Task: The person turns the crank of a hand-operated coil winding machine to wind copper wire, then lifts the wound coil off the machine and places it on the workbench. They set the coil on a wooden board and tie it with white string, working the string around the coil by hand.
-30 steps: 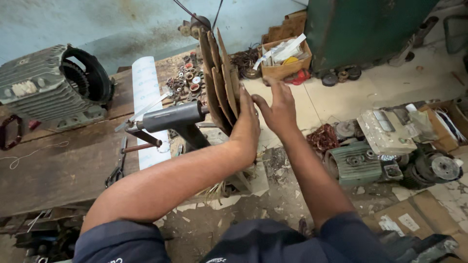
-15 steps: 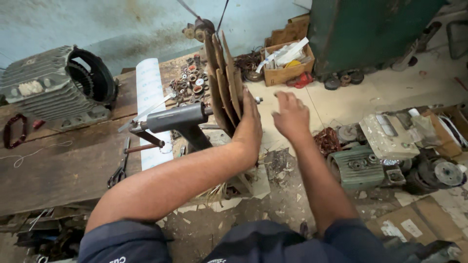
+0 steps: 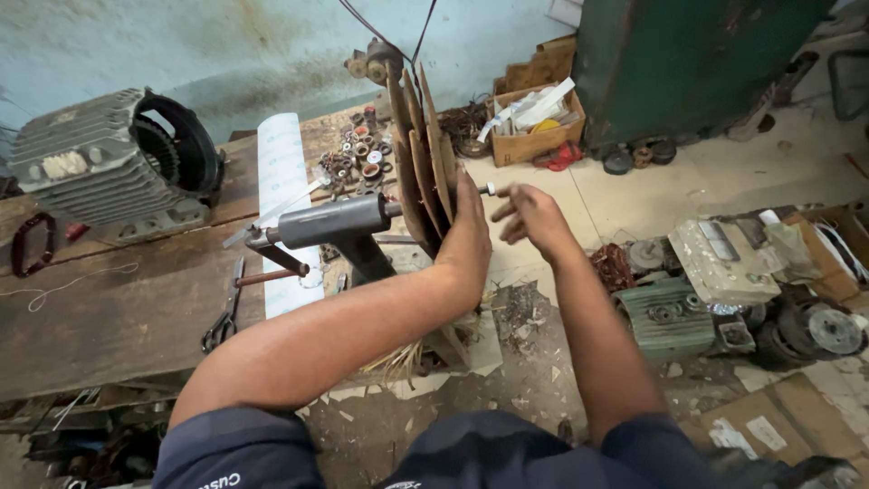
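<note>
In the head view, a stack of thin brown wooden former plates (image 3: 424, 167) stands on edge at the centre top of the frame, threaded on the shaft of a dark grey metal hand winding machine (image 3: 333, 220) fixed at the edge of the worn wooden workbench (image 3: 100, 308). The plates stand upright and fan slightly apart toward their tops, presumably because the spindle holds them only at their middle.

The left hand (image 3: 466, 240) lies flat against the outer face of the nearest plate, palm pressed to the wood and fingers reaching up its side, a hold that seems meant to steady the stack against the shaft. It grips nothing else.

The right hand (image 3: 529, 213) hovers just right of the stack, fingers loosely curled and half open, close to the small bright spindle tip (image 3: 489, 189) that pokes out of the plates. It is blurred, so whether the fingertips pinch anything cannot be told.

At the upper left sits a ribbed grey motor housing (image 3: 113, 163); a long white paper strip (image 3: 282, 195) lies across the bench beside a scatter of small rings and bearings (image 3: 358, 154). Black-handled scissors (image 3: 222, 321) rest at the bench's near edge. A cardboard box (image 3: 534, 127) stands on the floor at upper centre, and greenish motor parts (image 3: 674, 312) lie at the right.
</note>
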Demonstrator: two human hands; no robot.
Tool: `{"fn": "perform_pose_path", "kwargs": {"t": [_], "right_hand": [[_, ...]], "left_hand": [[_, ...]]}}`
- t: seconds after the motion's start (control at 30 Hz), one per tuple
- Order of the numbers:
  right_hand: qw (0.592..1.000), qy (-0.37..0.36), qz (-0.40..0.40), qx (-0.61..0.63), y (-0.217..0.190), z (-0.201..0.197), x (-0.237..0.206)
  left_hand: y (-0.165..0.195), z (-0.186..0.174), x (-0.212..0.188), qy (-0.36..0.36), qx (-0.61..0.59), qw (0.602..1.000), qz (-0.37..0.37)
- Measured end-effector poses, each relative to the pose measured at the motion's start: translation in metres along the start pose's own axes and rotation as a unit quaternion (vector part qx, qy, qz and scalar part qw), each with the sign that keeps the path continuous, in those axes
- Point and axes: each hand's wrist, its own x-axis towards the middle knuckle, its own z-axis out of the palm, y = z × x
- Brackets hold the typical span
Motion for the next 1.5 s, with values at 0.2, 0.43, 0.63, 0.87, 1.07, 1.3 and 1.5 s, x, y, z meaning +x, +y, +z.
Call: {"fn": "perform_pose_path", "kwargs": {"t": [0.2,0.43,0.63,0.87,1.07,1.3,1.5], "right_hand": [[0.994,-0.040,-0.078,0.063,-0.004,0.010,0.021],[0.979,-0.011,-0.150,0.138,0.005,-0.010,0.020],[0.990,0.027,-0.083,0.112,0.037,0.004,0.043],[0.983,0.013,-0.002,0.181,0.030,0.008,0.040],[0.994,-0.051,-0.029,0.095,0.014,0.007,0.024],[0.968,-0.047,-0.201,-0.143,0.015,0.021,0.035],[0.970,-0.062,-0.166,-0.164,0.010,0.016,0.048]], "left_hand": [[0.005,0.003,0.003,0.011,0.010,1.000,-0.016],[0.000,-0.002,-0.001,0.013,0.003,1.000,-0.018],[-0.004,-0.006,-0.004,0.001,0.005,1.000,-0.002],[-0.006,-0.010,-0.007,-0.004,-0.009,1.000,0.002],[-0.003,-0.010,-0.006,-0.011,0.001,1.000,0.006],[-0.003,-0.007,-0.004,-0.008,0.012,1.000,-0.005],[-0.002,-0.005,-0.003,0.002,-0.003,1.000,-0.008]]}}
